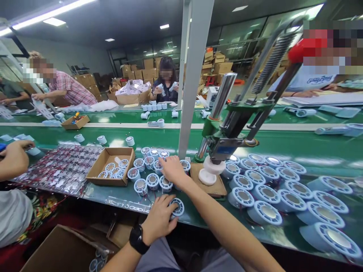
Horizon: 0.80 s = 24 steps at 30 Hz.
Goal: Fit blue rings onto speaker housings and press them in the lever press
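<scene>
My left hand [160,219], wearing a black watch, is closed round a light blue round housing [177,207] at the bench's near edge. The housing has a slotted rim and a metallic grey centre. Farther in, my right hand [173,170] reaches over a group of similar housings. Its bent fingers are closed on another light blue housing [158,166], partly covering it. To the right of that hand stands a lever press [227,147] with a white round head over a white round seat [207,176].
Many finished-looking housings [266,193] crowd the right side. An open cardboard box [109,182] holds light blue rings. Left of it lie flat grey pieces with red wires [62,166]. A grey post [194,75] rises behind my right hand. Co-workers sit around the green line.
</scene>
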Each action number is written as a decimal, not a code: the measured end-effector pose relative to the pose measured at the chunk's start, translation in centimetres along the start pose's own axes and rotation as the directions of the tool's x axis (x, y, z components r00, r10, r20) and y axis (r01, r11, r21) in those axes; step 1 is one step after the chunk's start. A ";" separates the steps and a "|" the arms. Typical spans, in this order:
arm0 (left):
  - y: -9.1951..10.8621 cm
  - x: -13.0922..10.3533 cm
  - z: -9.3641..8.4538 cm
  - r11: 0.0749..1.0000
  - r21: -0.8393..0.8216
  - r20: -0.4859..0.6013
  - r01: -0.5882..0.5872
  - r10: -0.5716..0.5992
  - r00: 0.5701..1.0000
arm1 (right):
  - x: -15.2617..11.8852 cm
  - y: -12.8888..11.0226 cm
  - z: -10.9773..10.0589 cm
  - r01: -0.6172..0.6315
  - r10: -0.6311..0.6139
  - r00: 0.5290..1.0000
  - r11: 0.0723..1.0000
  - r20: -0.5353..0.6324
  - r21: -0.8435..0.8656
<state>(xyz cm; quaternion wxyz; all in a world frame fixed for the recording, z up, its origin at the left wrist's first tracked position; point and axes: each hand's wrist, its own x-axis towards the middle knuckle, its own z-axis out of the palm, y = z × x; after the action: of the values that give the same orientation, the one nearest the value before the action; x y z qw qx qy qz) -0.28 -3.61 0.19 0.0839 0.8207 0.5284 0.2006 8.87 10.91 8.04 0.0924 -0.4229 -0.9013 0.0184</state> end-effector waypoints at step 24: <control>-1.1 0.3 0.4 0.991 -0.055 -0.068 0.126 -0.129 0.989 | -1.8 1.8 -1.9 -0.003 0.125 0.928 0.944 -0.350 0.331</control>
<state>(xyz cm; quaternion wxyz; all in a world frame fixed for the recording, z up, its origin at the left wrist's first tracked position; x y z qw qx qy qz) -0.90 -2.80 -0.49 0.0984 0.7751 0.5773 0.2372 11.72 10.64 9.40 0.3263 -0.4273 -0.8383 0.0901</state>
